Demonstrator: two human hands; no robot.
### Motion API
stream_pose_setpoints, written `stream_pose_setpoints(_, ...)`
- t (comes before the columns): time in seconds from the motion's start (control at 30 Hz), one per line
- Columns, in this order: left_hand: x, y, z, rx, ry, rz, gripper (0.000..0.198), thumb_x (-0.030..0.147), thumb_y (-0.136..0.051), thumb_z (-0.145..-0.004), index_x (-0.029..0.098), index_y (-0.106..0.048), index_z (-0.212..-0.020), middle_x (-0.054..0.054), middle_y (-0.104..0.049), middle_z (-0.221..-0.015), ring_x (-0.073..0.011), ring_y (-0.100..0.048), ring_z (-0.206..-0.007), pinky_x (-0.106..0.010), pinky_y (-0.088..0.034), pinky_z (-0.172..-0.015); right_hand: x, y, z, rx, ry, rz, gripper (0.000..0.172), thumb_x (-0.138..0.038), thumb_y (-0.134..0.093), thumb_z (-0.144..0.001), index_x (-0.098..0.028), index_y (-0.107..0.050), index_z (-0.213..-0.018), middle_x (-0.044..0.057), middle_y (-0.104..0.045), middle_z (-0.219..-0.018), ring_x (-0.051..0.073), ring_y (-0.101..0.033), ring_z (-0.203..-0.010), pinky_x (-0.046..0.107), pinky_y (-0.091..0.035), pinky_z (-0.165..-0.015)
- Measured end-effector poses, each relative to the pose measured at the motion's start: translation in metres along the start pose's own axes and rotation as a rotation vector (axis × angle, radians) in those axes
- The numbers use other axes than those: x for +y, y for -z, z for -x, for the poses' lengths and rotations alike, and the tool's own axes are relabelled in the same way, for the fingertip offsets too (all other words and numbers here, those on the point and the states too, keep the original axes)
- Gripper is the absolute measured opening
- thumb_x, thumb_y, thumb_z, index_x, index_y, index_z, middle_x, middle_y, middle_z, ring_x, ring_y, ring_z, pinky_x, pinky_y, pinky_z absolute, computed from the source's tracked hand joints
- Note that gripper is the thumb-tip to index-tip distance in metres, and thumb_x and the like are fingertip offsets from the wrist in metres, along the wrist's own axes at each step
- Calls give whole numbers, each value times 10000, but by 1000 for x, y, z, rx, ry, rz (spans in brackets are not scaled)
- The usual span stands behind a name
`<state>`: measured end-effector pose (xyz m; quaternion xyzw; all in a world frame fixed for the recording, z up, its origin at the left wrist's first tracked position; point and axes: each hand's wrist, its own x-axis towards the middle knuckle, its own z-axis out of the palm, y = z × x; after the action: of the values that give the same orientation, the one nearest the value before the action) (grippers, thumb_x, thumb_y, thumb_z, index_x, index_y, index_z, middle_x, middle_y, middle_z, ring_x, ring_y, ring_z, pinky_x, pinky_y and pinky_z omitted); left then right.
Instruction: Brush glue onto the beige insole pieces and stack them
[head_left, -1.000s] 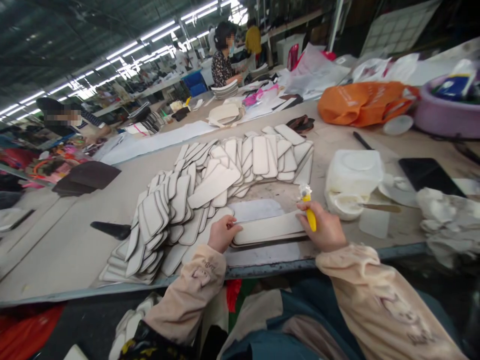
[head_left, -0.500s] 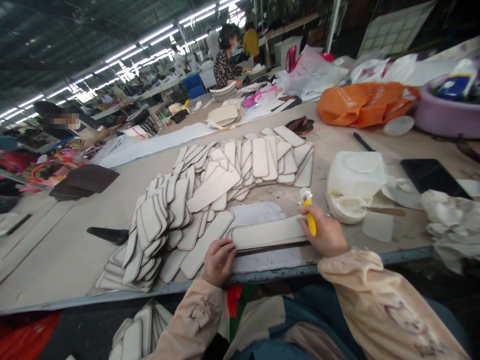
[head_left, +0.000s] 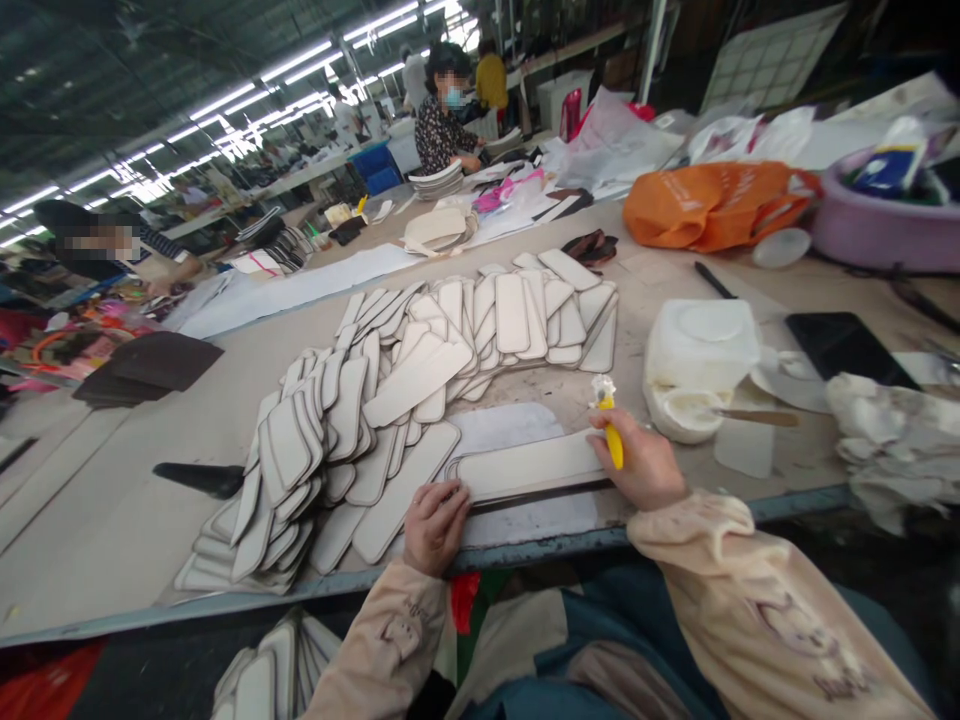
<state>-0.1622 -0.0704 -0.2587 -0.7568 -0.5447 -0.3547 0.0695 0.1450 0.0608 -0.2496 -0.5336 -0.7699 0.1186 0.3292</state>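
My left hand [head_left: 435, 525] is closed at the left end of a short stack of long pale strips [head_left: 532, 468] with rounded ends, fingers curled at their edge. At the strips' right end my right hand [head_left: 646, 465] grips a yellow-handled brush [head_left: 614, 440]. White paste clots the brush's head, which points away from me. The right fingers also touch the end of the strips. Beyond and to the left spreads a big heap of similar pale, dark-edged pieces [head_left: 513, 312]. Under the strips lies a whitish sheet [head_left: 510, 424].
Right of my right hand stands a cut white plastic jug [head_left: 705, 335] holding white paste and a flat stick [head_left: 761, 417]. Near it lie a black phone [head_left: 847, 348] and crumpled cloth [head_left: 877, 440]. An orange bag [head_left: 712, 205] and purple basin [head_left: 885, 220] stand behind. Co-workers sit across.
The whole view has shifted slightly, with the table's things a little further left in the picture. Both hands keep their places at the strips, and the brush stays in my right hand.
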Motion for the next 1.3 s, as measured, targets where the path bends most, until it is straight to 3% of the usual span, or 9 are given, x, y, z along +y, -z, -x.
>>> stream_pose_setpoints(0.27, -2, -1, 0, -30, -94, -31, 299, 99, -630, -819, 219, -672, -1089, -81, -726, -1035, -193, -676, -897, -378, -531, -822, 1, 1, 0, -22, 24, 130, 170, -279, -532, -858, -218, -586, -1007, 40, -662, -745, 213, -618, -653, 300, -428, -564)
stream_pose_setpoints(0.47, -10, -4, 1, -40, -156, -25, 353, 90, -629, -817, 230, -653, -1140, -86, -717, -1064, -211, -669, -914, -389, -518, -826, -24, 11, 2, 11, 216, 34, 182, -160, -424, -909, -185, -600, -947, 95, -668, -861, 250, -602, -939, 368, -487, -836)
stream_pose_setpoints(0.57, -12, -4, 0, -41, -186, -29, 365, 74, -641, -801, 219, -655, -1137, -88, -717, -1058, -218, -662, -916, -386, -514, -819, -50, 1, 14, -41, 308, -35, 144, -201, -453, -925, -204, -591, -885, 79, -672, -942, 207, -605, -1011, 340, -469, -946)
stream_pose_setpoints(0.73, -11, -5, -1, -35, -196, -55, 323, 83, -645, -808, 202, -660, -1108, -94, -721, -1022, -214, -660, -885, -385, -509, -802, -75, -30, 37, -170, 407, -116, 166, -324, -559, -903, -190, -584, -998, 126, -635, -1176, 262, -485, -1272, 442, -365, -1088)
stream_pose_setpoints(0.9, -9, -5, -3, -25, -188, -60, 297, 94, -639, -813, 215, -666, -1083, -86, -725, -1017, -208, -670, -873, -381, -514, -796, -64, -27, 42, -179, 289, -52, 216, -349, -602, -876, -171, -574, -996, 172, -625, -1195, 298, -494, -1264, 483, -387, -1064)
stream_pose_setpoints(1.13, -7, -5, -2, -15, -155, -56, 280, 106, -632, -821, 221, -668, -1073, -80, -729, -1009, -197, -678, -879, -379, -517, -812, -24, 3, 35, 2, 136, 73, 136, -309, -576, -893, -199, -574, -973, 115, -687, -979, 303, -578, -1133, 485, -441, -984)
stream_pose_setpoints(1.3, -4, -5, 0, -29, -111, -44, 265, 110, -619, -828, 218, -671, -1065, -81, -725, -1016, -196, -676, -900, -384, -514, -827, -4, 5, 25, 125, 48, 176, 161, -332, -516, -915, -200, -563, -994, 95, -681, -862, 256, -651, -834, 348, -511, -702)
